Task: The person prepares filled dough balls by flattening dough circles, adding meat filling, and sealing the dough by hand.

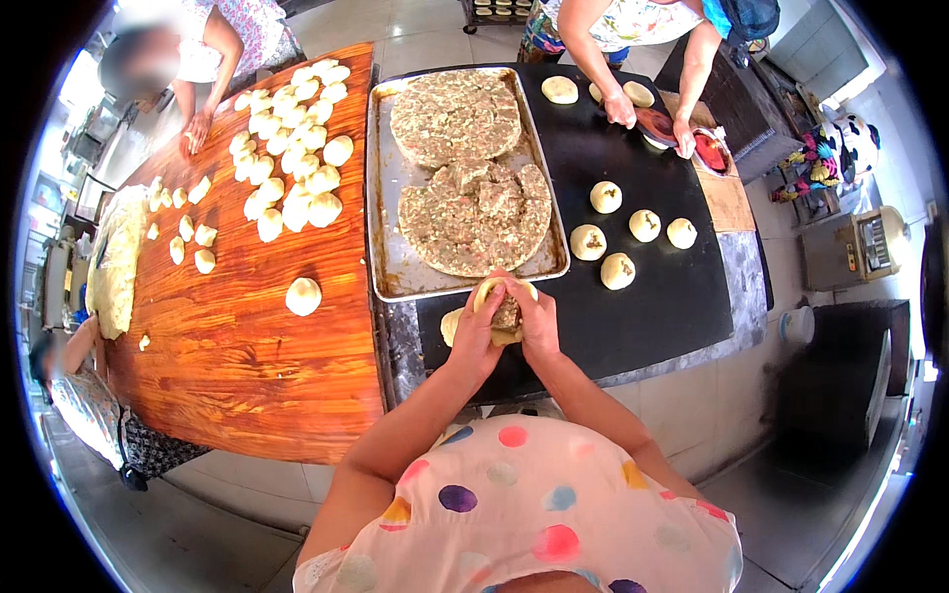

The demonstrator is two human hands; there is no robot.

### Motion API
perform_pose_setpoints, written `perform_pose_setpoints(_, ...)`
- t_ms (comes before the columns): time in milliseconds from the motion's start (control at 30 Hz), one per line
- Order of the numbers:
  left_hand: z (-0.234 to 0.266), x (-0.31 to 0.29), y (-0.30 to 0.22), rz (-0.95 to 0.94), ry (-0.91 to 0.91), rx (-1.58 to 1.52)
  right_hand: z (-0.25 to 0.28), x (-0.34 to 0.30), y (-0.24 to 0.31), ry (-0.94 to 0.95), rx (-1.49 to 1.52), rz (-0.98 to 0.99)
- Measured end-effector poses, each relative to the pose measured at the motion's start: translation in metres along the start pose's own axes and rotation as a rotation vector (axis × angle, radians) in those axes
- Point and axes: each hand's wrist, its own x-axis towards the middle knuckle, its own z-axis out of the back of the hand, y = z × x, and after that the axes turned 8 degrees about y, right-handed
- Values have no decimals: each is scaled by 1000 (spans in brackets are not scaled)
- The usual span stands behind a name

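My left hand (476, 331) and my right hand (538, 324) are both closed around one piece of pale dough (507, 338), gripping it from either side. A lump of brownish, crumbly filling (507, 314) shows in the middle of the dough, whose edges curl up around it. Another pale dough piece (451, 324) lies just left of my left hand, partly hidden by it. Right beyond my hands, a metal tray (386, 287) carries two large mounds of the same filling (474, 222). Several filled buns (588, 242) sit to the right on a black baking sheet (672, 306).
On the left, a wooden table (247, 366) bears many dough balls (297, 178), a lone ball (303, 296) and a long dough slab (117, 262). A co-worker's hands (621, 109) work at the far right near a red-filled dish (710, 151). Other people stand along the left side.
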Motion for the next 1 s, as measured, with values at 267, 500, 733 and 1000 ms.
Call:
perform_pose_setpoints(267, 1, 11, -4, 179, 56, 27, 19, 20, 6, 74, 91, -121)
perform_pose_setpoints(500, 34, 56, -1, 62, 52, 194, -9, 20, -3, 72, -869, 543)
perform_pose_setpoints(733, 19, 74, -33, 325, 122, 440, 3, 44, -2, 74, -150, 45)
perform_pose_setpoints(1000, -30, 46, -26, -80, 55, -81, -24, 49, 10, -102, 263, 205)
